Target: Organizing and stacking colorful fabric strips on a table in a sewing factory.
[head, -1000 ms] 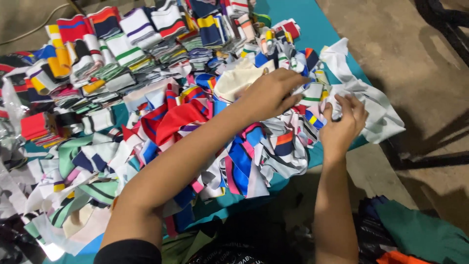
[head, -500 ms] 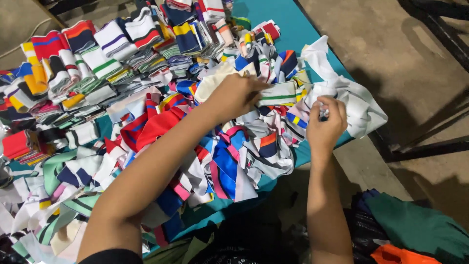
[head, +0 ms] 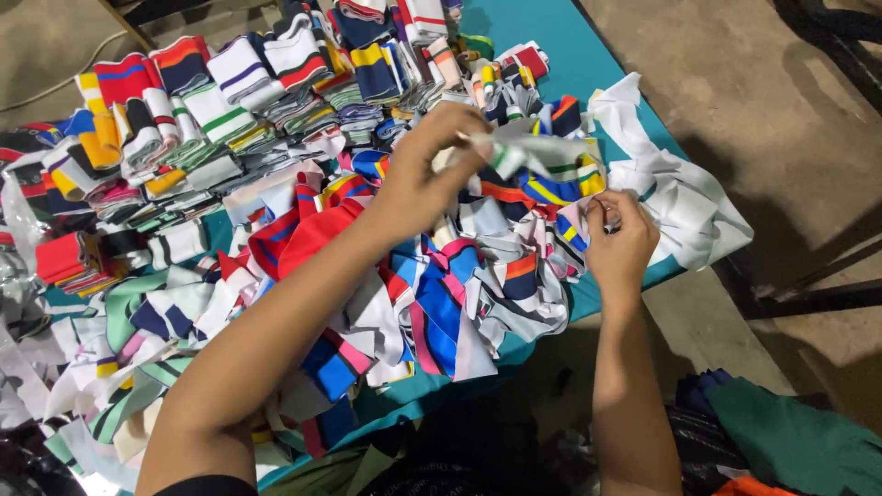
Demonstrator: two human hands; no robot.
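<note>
- Lifted since the earlier frame, the left hand (head: pixel 424 179) now pinches a white-and-green strip (head: pixel 533 152) above the scrap pile (head: pixel 441 294).
- Right hand (head: pixel 620 241), beside that pile, grips a white scrap's (head: pixel 684 207) edge.

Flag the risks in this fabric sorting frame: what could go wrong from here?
1. The left hand lifts a white and green strip above a loose pile of striped strips; tangled neighbours could drag along.
2. White pieces overhang the teal table edge beside the right hand and might slide off.
</note>
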